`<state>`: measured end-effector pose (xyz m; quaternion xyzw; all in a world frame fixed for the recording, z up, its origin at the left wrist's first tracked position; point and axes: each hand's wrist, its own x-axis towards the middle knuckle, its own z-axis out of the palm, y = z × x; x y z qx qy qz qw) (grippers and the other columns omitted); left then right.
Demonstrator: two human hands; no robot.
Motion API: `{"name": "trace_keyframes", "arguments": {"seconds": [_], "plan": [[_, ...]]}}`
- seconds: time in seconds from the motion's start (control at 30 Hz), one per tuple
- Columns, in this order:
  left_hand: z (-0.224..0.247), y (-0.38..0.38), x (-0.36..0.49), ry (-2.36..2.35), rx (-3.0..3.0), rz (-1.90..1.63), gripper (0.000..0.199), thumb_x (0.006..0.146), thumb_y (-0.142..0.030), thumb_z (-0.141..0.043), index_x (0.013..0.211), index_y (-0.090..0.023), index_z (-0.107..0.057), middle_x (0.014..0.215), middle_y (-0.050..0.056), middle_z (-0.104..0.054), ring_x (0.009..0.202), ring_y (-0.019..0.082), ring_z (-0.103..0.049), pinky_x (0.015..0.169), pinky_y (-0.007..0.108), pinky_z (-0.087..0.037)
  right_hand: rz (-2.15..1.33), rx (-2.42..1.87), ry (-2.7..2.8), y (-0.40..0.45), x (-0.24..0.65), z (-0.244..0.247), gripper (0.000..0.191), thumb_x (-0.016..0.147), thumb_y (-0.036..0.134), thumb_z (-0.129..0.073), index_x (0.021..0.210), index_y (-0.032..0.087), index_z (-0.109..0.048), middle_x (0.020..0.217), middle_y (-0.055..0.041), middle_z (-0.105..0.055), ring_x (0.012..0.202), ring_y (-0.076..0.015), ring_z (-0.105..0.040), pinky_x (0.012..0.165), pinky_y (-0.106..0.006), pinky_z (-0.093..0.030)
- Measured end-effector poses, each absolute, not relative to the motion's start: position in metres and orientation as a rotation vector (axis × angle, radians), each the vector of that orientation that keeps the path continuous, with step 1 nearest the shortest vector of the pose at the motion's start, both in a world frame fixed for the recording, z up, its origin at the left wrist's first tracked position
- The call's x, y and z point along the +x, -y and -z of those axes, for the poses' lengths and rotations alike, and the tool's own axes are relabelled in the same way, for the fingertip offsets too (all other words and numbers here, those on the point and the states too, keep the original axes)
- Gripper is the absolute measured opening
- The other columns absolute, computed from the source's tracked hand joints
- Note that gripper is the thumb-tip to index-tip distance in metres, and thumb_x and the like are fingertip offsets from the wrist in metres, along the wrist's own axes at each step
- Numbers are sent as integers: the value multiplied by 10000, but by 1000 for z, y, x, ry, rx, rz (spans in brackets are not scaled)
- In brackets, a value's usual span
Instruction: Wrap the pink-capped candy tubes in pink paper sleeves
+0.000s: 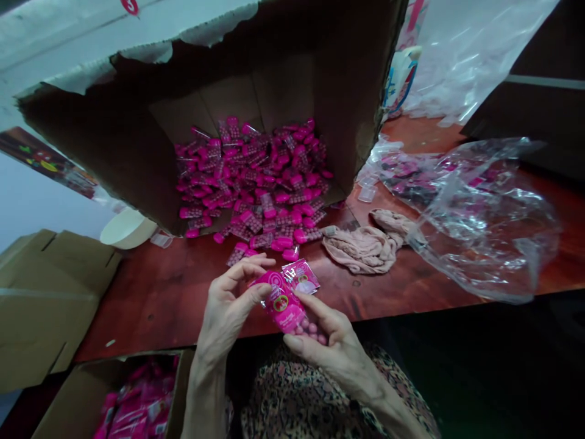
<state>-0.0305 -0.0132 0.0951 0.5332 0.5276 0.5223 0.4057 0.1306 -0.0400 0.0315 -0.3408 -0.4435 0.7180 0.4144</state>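
Note:
Both hands hold one pink printed packet (281, 303) above the front edge of the red table. My left hand (231, 305) pinches its upper left corner between thumb and fingers. My right hand (326, 341) grips the lower right part, where round pink balls (311, 329) show. Another small pink packet (301, 275) lies just behind, on the table. Beyond the hands, a large cardboard box (351, 110) lies with its opening toward me, and many small clear containers with pink caps (256, 177) spill from it.
A crumpled beige cloth (365, 249) and clear plastic bags (493, 225) lie at the right on the red table (183, 286). A white bowl (128, 228) stands at the left. An open box of pink packets (141, 402) sits lower left, near a brown carton (46, 305).

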Motion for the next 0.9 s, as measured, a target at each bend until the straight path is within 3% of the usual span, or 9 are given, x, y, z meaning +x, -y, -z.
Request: {"name": "trace_keyframes", "arguments": {"seconds": [0.13,0.27,0.43,0.57,0.67,0.73,0.8,0.9], "plan": [[-99,15,-38,-1316,1450,-1205,31,683,-216,-723,663,-202,-704,969,115,-704,1145,297,-519,1008,399,-312,-1830,-831,1076,37,131,-36,531,710,235,-701,1222,220,-562,666,49,-464,537,-62,-390,459,-169,-370],[-99,20,-37,-1160,1402,-1183,145,736,-220,-679,593,-199,-679,1005,110,-695,1199,283,-478,1029,390,-294,-1972,-738,959,36,130,-41,450,676,188,-725,1113,234,-628,636,66,-455,516,-44,-350,442,-141,-312],[-85,24,-22,-930,954,-1380,218,739,-337,-679,593,-188,-616,1005,101,-697,1020,247,-600,893,359,-444,-2135,-542,725,38,128,-41,391,646,238,-749,1026,234,-660,590,70,-494,439,-33,-336,366,-126,-235],[-70,31,-10,-987,652,-1555,283,685,-456,-702,778,-193,-658,1058,93,-682,957,230,-628,814,336,-497,-2173,-459,665,37,129,-37,419,674,236,-738,1081,221,-639,550,76,-507,398,-26,-351,363,-129,-252],[-62,45,1,-1075,495,-1557,433,628,-499,-731,910,-173,-683,932,92,-705,865,228,-649,778,334,-515,-2136,-538,674,37,130,-36,461,663,234,-757,1106,211,-629,591,69,-531,416,-25,-371,377,-133,-286],[-59,55,8,-1114,432,-1499,422,612,-444,-765,922,-165,-698,862,80,-713,818,218,-656,770,328,-517,-2075,-653,736,38,130,-37,493,666,226,-764,1136,225,-614,720,38,-599,512,-41,-471,456,-142,-383],[-59,61,14,-1158,394,-1464,339,613,-369,-784,880,-170,-717,805,66,-718,796,204,-660,770,319,-516,-1973,-763,849,40,127,-37,517,691,233,-755,1179,247,-584,911,8,-640,707,-79,-578,636,-181,-475],[-59,63,18,-1226,366,-1465,234,607,-338,-790,751,-162,-734,700,55,-714,725,184,-661,743,307,-521,-1811,-865,1072,43,125,-35,568,749,282,-709,1274,250,-494,1066,-24,-633,886,-141,-616,824,-269,-488]]}}
